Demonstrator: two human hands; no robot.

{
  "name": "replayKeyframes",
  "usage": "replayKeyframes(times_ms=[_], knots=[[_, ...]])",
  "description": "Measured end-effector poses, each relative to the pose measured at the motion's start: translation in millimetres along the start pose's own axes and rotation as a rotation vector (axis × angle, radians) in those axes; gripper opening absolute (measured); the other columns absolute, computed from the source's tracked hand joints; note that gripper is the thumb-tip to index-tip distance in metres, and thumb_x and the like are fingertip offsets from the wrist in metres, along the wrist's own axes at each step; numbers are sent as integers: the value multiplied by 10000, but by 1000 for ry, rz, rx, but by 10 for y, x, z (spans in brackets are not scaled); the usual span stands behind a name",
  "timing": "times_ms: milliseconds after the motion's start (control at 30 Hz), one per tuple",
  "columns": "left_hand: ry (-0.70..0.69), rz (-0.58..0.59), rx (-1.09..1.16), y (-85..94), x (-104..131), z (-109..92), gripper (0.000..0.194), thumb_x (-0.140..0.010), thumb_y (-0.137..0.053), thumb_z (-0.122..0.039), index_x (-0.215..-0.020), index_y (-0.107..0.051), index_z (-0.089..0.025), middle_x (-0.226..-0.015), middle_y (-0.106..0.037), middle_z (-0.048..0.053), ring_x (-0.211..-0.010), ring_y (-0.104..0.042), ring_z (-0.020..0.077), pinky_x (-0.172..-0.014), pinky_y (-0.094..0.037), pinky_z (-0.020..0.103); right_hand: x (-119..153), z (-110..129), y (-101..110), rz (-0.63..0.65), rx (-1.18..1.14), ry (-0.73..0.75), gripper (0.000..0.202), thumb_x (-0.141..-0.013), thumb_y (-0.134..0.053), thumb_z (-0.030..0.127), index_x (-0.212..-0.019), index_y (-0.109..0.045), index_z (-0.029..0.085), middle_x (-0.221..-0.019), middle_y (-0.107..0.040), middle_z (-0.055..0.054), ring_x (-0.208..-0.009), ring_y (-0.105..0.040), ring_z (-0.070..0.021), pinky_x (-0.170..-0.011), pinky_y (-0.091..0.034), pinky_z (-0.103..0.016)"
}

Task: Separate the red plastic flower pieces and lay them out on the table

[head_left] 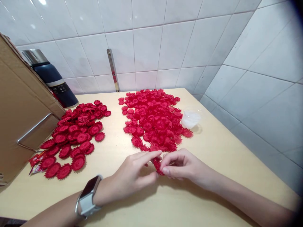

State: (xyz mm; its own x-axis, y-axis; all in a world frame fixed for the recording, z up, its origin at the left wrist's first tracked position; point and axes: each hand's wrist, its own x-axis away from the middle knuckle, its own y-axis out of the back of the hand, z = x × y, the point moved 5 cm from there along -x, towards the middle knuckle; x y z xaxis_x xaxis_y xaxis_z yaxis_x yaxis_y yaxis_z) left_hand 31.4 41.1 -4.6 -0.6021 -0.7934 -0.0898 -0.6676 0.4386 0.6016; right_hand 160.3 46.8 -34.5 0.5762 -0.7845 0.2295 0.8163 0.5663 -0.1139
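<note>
One red toothed disc (157,166) toward the table's (213,138) near edge: right hand (183,165) pinches it, left hand (134,171) curves half-open, hold unclear.

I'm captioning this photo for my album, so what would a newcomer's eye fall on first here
Probably the large heap of red, jagged-edged discs in the middle of the table, with a smaller red heap to its left beside the cardboard. Next come the left hand and right hand, meeting at a red piece in front of the large heap.
</note>
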Motion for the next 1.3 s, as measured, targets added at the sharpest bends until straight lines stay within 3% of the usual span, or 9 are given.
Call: replayKeyframes(times_ms=[167, 267, 367, 500, 667, 967, 1167, 1300], knots=[[117, -29, 103, -7, 4, 95, 443, -792, -554, -200, -1210, -409, -186, -938, -637, 37, -773, -590, 138, -702, -471, 248, -8, 11, 20, -81, 14, 105, 190, -786, -580, 312, -706, -534, 146, -605, -472, 38, -476, -346, -56, -431, -248, -193], [168, -58, 54, 5, 8, 115, 250, -753, -609, -278, -945, -492, -169, -787, -612, 6, -669, -552, 130, -605, -437, 229, 11, 18, -3, -152, 92, 149, 162, -832, -516, 286, -729, -492, 163, -625, -440, 43, -513, -360, -68, -461, -279, -193], [110, -24, -80, -21, 8, 52, 161, -759, -596, -272, -703, -493, -162, -703, -562, -6, -645, -503, 125, -597, -395, 228, 44, 23, -99, -149, 182, 168, 162, -863, -463, 278, -741, -468, 172, -670, -455, 27, -591, -412, -94, -530, -327, -209], [29, 10, -102, -59, 18, -22, 103, -817, -508, -191, -720, -493, -159, -723, -541, -8, -667, -482, 115, -608, -375, 211, 74, 52, -179, -114, 229, 193, 190, -878, -428, 312, -740, -437, 181, -694, -449, 16, -612, -425, -109, -546, -350, -216], [79, -8, -132, -32, 27, 3, 150, -821, -438, -133, -685, -496, -154, -680, -531, -8, -646, -474, 122, -609, -372, 223, 89, 96, -134, -120, 278, 168, 199, -882, -418, 324, -736, -425, 189, -663, -416, 33, -536, -377, -90, -475, -319, -194], [81, 50, -84, -85, 26, -11, 171, -809, -506, -227, -653, -501, -155, -662, -540, -12, -634, -485, 116, -589, -371, 206, 91, 66, -164, -42, 435, 196, 137, -863, -421, 223, -734, -433, 178, -704, -462, 3, -621, -415, -116, -552, -348, -220], [107, 13, -90, -62, 31, 28, 202, -816, -422, -137, -627, -491, -154, -624, -505, -21, -583, -454, 105, -561, -352, 205, 63, 75, -101, -72, 366, 154, 145, -868, -409, 232, -732, -416, 183, -640, -404, 35, -545, -371, -92, -485, -308, -199], [123, -1, -100, -74, 35, 50, 217, -799, -408, -126, -587, -442, -158, -577, -456, -35, -543, -417, 95, -526, -325, 201, 53, 79, -87, -126, 406, 203, 132, -855, -430, 203, -725, -431, 180, -653, -445, 23, -565, -405, -99, -507, -326, -209]])
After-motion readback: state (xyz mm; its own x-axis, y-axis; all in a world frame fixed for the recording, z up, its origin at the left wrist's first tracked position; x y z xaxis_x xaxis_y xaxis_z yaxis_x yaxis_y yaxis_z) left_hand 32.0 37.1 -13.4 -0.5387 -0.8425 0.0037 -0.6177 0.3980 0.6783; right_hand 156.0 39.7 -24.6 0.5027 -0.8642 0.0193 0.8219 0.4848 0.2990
